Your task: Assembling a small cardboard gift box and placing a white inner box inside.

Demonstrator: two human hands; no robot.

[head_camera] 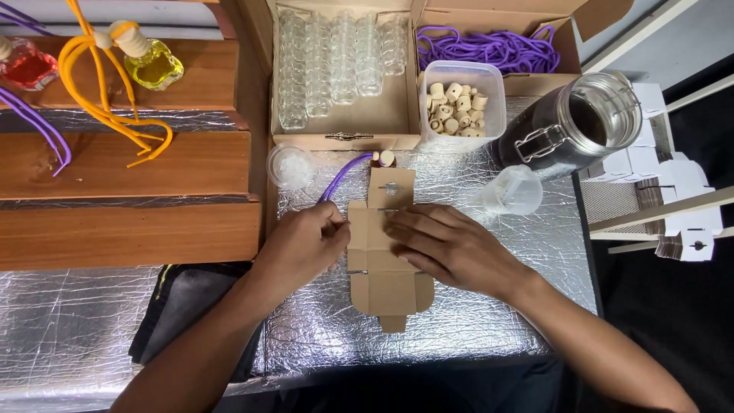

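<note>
A flat, unfolded brown cardboard box blank (388, 289) lies on the silver foil surface (474, 306). My left hand (302, 245) rests at its left edge, fingers curled against the card. My right hand (451, 245) lies palm down across the blank's upper right part, fingers pointing left. A purple cord (340, 174) runs from under my left hand up to a small bottle with a wooden cap (386, 158) at the top of the blank. The bottle body is mostly hidden.
Behind stand a carton of empty glass bottles (336, 61), a tub of wooden caps (457, 107), a box of purple cords (489, 47), a large dark jar (569, 122), a plastic cup (514, 190) and a lid (290, 166). Wooden steps (122, 164) at left hold finished bottles.
</note>
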